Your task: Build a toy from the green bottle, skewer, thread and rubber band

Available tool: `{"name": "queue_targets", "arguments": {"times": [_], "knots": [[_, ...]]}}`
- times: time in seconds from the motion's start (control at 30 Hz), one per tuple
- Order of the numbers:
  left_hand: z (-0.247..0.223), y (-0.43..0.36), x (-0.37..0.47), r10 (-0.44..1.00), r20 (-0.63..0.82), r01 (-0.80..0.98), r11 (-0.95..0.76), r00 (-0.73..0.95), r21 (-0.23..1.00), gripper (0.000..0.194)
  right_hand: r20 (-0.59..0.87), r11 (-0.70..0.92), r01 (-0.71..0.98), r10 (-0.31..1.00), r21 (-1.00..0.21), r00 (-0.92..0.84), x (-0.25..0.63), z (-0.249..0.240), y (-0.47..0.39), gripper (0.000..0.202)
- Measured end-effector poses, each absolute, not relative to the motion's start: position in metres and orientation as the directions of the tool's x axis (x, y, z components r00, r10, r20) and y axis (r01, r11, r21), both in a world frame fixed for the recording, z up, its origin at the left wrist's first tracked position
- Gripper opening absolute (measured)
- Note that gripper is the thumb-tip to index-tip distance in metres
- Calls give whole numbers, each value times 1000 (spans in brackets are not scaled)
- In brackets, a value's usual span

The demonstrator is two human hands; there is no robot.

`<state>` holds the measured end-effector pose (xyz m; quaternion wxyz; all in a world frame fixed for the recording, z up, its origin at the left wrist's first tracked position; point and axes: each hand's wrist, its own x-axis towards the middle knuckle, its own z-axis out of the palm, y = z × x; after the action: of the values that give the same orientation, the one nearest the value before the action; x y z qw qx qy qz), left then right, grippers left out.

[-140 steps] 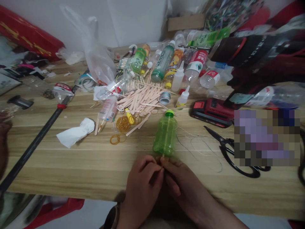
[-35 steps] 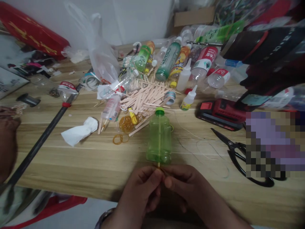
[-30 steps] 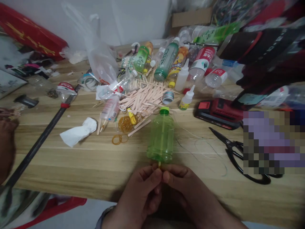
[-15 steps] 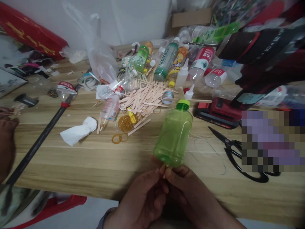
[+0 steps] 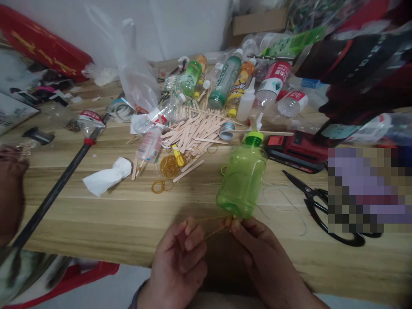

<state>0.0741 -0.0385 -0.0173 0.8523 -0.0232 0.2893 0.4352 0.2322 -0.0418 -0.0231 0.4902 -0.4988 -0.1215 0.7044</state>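
A translucent green plastic bottle (image 5: pixel 243 180) with a bright green cap (image 5: pixel 254 136) is in front of me, its base toward my hands. A thin wooden stick (image 5: pixel 277 133) shows beside the cap. My left hand (image 5: pixel 180 262) is closed, its fingertips pinching a stretched rubber band (image 5: pixel 212 218). Two strands of the band run from there to the bottle's base. There my right hand (image 5: pixel 264 253) is closed, thumb and fingers pinching the band's other end against the base. A small pale tip shows at those fingers; what it belongs to is partly hidden.
Wooden craft sticks (image 5: pixel 193 128), loose rubber bands (image 5: pixel 170 166) and several bottles (image 5: pixel 225 79) lie beyond. Black scissors (image 5: pixel 312 193) and a power drill (image 5: pixel 299 148) are at right. A crumpled tissue (image 5: pixel 107 176) and another person's hand (image 5: pixel 11 193) are at left.
My left hand has moved left and toward me, away from my right hand, drawing the rubber band out. The bottle and my right hand have shifted slightly right.
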Motion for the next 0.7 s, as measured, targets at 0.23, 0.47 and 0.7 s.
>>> {"name": "queue_targets", "arguments": {"times": [0.23, 0.47, 0.7], "knots": [[-4, -13, 48, 416, -585, 231, 642, 696, 731, 23, -592, -571, -471, 797, -672, -122, 232, -31, -52, 45], [33, 1, 75, 829, -374, 809, -149, 416, 569, 26, -589, -566, -522, 796, -638, -143, 227, -29, -48, 47], [10, -11, 87, 818, -481, 525, 272, 316, 807, 32, -543, -550, -640, 805, -536, -238, 226, -31, -48, 31]]}}
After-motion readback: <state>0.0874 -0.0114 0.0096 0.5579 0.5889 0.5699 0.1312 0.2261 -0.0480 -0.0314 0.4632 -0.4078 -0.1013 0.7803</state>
